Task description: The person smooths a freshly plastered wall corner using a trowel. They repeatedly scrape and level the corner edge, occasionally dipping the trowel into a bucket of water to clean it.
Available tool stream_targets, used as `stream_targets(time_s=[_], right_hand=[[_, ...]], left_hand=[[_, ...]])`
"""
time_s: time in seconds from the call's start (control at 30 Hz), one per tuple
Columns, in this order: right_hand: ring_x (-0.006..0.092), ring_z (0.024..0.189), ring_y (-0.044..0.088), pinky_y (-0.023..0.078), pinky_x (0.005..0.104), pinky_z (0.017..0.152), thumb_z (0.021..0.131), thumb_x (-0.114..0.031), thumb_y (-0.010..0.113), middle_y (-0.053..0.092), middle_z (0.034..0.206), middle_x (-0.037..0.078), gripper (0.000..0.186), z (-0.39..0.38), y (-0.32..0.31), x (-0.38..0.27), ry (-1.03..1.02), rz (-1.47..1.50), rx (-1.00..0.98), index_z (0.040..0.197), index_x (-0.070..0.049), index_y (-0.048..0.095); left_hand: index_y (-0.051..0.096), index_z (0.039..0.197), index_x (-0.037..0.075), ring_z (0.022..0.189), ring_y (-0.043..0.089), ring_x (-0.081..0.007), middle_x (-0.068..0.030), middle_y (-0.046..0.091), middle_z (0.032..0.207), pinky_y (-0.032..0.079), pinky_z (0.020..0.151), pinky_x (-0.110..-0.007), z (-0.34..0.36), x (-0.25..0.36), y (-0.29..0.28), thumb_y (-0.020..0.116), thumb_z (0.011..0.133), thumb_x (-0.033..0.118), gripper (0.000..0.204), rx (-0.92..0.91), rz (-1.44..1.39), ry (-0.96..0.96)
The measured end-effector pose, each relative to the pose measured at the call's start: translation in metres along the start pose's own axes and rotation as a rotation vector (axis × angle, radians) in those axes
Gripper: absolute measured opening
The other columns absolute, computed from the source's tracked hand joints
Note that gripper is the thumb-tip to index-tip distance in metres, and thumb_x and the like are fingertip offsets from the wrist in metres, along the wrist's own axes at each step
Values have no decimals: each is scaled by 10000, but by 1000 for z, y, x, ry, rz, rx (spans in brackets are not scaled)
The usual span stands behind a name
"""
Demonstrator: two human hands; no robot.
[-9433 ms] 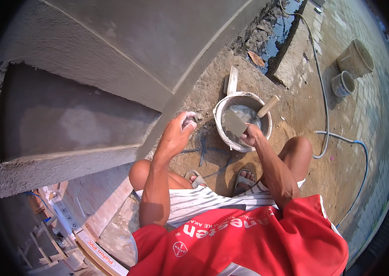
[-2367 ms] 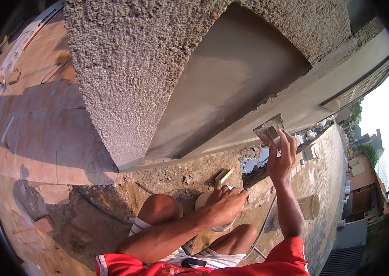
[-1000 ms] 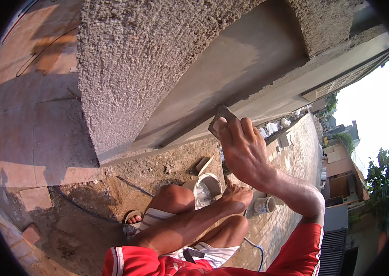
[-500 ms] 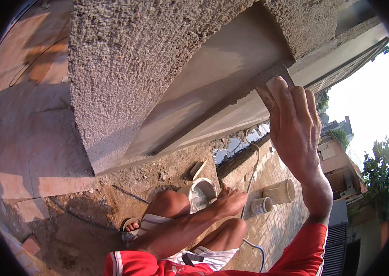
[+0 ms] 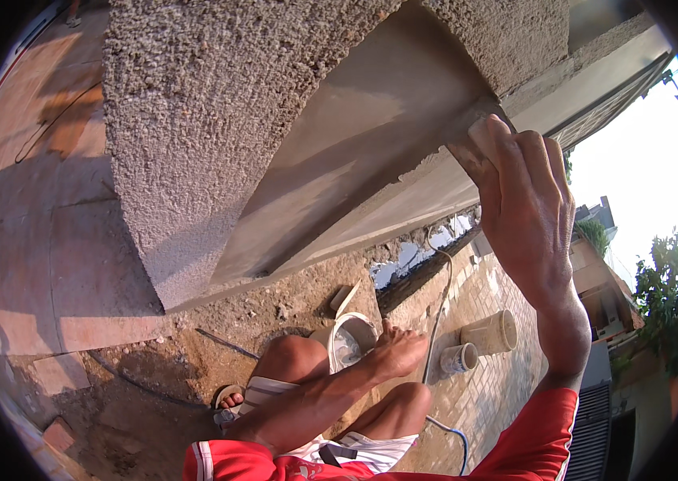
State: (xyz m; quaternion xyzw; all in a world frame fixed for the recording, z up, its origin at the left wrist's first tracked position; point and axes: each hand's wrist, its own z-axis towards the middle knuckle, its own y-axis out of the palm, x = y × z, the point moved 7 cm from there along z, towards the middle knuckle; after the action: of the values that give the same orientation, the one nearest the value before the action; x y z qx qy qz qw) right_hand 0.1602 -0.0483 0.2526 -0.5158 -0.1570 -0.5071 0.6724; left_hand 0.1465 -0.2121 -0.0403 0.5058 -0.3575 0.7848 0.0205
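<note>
Up at the right, my right hand (image 5: 527, 204) is closed around a flat, mortar-smeared plastering trowel (image 5: 475, 160). The trowel lies against the edge of a smooth, damp grey plaster patch (image 5: 355, 120) on the wall; my fingers hide much of the tool. Lower down, my left hand (image 5: 397, 351) is closed beside a pale bucket (image 5: 352, 327) with a whitish-grey inside, above my knees. What the left fingers hold, if anything, is too hidden to make out.
Rough textured render (image 5: 194, 120) surrounds the patch. Two smaller buckets stand right of my left hand: a larger container (image 5: 489, 331) and a small pot (image 5: 459, 358). A hose (image 5: 445, 297) crosses the paving. Loose dirt and rubble (image 5: 275, 309) lie along the wall's foot.
My right hand and the trowel have shifted slightly to the right in view, still at the patch's edge. The wall appears a little further left. My left hand stays nearly in place.
</note>
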Motion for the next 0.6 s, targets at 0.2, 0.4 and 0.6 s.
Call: stream_targets(time_s=[0.2,0.4,0.6], right_hand=[[262,821,569,505,388,687,810,-15,659,570,921,121,378,7,7,-12,22,106,-40,1175,-1,566],[227,822,513,492,333,681,748,-20,631,516,892,110,423,-31,38,-55,-182,197,-241,1155,58,549],[276,849,589,518,393,689,832,-40,658,586,934,130,359,1,3,-4,10,52,51,1184,-27,588]], left_hand=[[478,1279,37,1179,514,-437,-228,541,1239,183,1035,-733,3,-3,-1,528,893,191,418,-166,74,-34],[479,1274,38,1163,528,-426,-219,555,1216,194,1032,-730,7,0,10,523,900,208,414,-117,67,-19],[483,1236,34,1167,525,-433,-232,558,1197,191,1025,-737,7,-10,8,535,900,240,397,-132,60,-18]])
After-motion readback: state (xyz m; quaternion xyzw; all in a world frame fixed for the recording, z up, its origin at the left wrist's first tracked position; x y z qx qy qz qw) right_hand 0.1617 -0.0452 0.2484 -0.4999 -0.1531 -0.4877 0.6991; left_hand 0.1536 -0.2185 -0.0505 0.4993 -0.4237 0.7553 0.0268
